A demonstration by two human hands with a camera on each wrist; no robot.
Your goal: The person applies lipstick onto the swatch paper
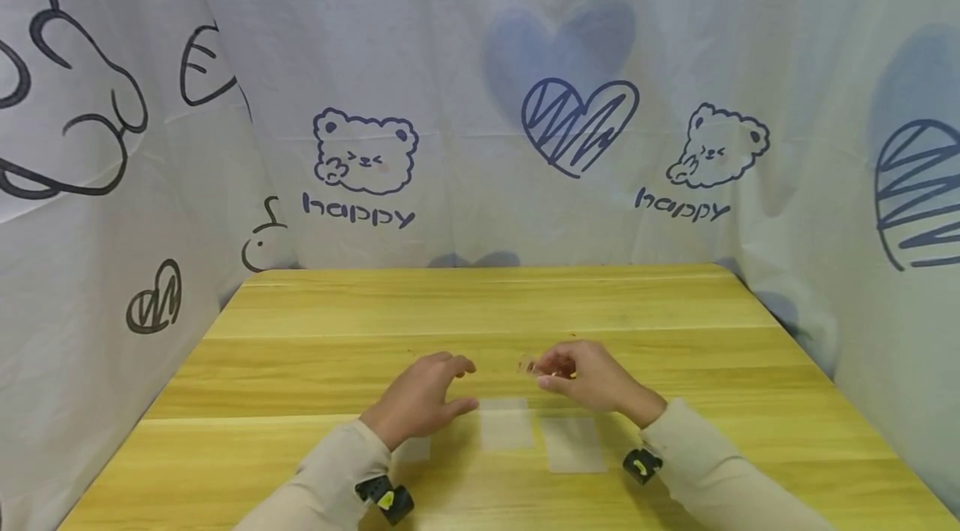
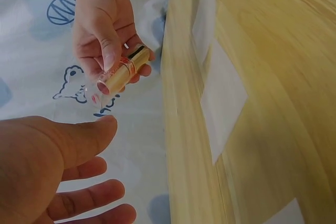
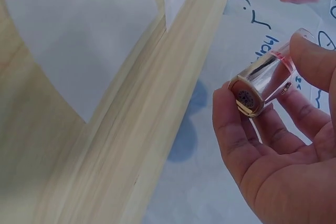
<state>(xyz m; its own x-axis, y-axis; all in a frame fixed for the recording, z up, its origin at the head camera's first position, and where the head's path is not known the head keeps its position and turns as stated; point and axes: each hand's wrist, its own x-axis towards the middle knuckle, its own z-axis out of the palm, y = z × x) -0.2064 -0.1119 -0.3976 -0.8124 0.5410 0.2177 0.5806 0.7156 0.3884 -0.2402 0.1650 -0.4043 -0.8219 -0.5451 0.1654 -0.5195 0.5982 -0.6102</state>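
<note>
My right hand (image 1: 596, 377) holds a lipstick (image 3: 262, 80) between thumb and fingers, above the table. The tube is shiny gold with a clear cap, and its round base with a dark-printed label faces the right wrist camera. In the left wrist view the lipstick (image 2: 126, 72) lies tilted across the fingers, its clear end pointing toward my left hand. My left hand (image 1: 423, 398) hovers to the left, apart from the lipstick, its fingers and thumb spread with nothing between them.
Three white paper pieces lie on the wooden table (image 1: 300, 306): a middle sheet (image 1: 506, 424), a right sheet (image 1: 575, 443) and a left sheet (image 1: 414, 449) partly hidden by my left arm. A printed white curtain (image 1: 465, 181) surrounds the table's back and sides.
</note>
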